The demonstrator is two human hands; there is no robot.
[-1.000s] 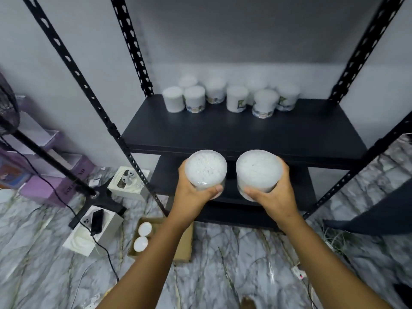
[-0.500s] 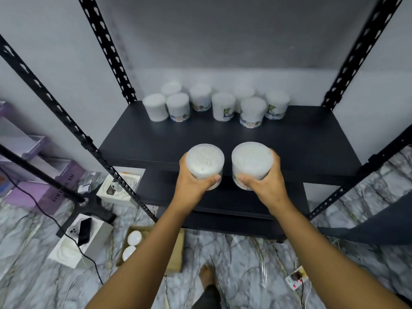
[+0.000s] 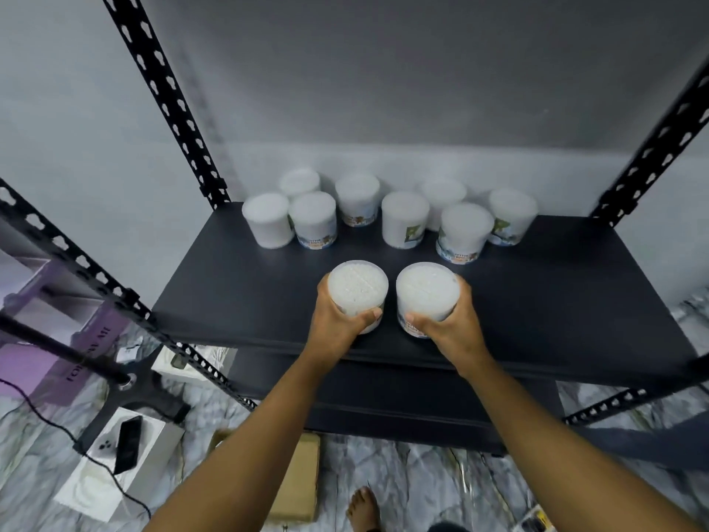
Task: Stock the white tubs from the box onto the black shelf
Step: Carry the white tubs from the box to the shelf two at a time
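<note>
Head view, looking down over my two forearms. My left hand (image 3: 337,320) grips one white tub (image 3: 358,291) from the side, its thumb curled across the near wall and the fingers wrapped round the far side, mostly hidden. My right hand (image 3: 454,324) grips a second white tub (image 3: 426,295) in the same way, thumb on the near wall over the printed label. The two tubs stand upright, just beside each other with a narrow gap between them, over the front half of the black shelf (image 3: 556,293); whether their bases touch the board I cannot tell. Behind them, along the back edge of the shelf, stands a loose row of stocked tubs (image 3: 387,213), upright, several touching, some with coloured labels turned forward. Perforated black uprights (image 3: 165,94) frame the shelf at its corners, and a lower board (image 3: 403,401) lies beneath. On the marbled floor (image 3: 422,485) below, the cardboard box (image 3: 299,478) shows partly under my left forearm. Further left lie a white carton (image 3: 111,481) with a dark phone (image 3: 128,445) resting on it, a black cable, and purple cartons (image 3: 46,332) near the wall. A bare foot (image 3: 362,508) appears at the bottom edge.
</note>
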